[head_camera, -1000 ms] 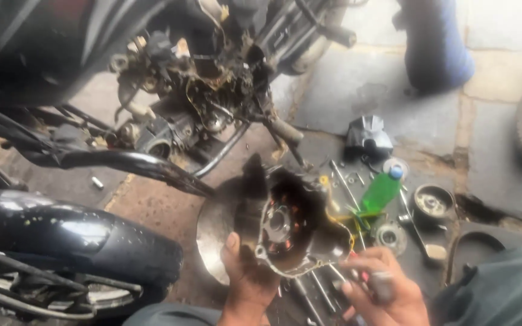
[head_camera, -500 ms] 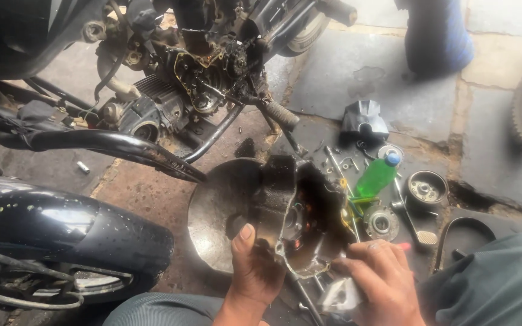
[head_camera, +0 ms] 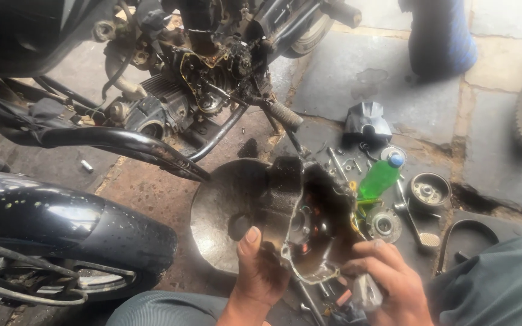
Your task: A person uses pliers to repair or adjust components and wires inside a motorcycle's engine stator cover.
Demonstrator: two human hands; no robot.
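The engine cover has turned further open-side-up since a moment ago, its long axis now running from the person toward the motorcycle. The left hand grips its near edge above the metal basin; the right hand clasps something blurred beside it.

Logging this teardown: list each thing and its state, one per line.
Engine cover: off the bike, held upright, inside facing the camera.
Left hand: gripping the cover's lower edge.
Right hand: at the cover's right edge, holding a small item, too blurred to name.
Green bottle: capped, lying tilted.
Pan: on the ground behind the cover.
Engine: opened, internals exposed.
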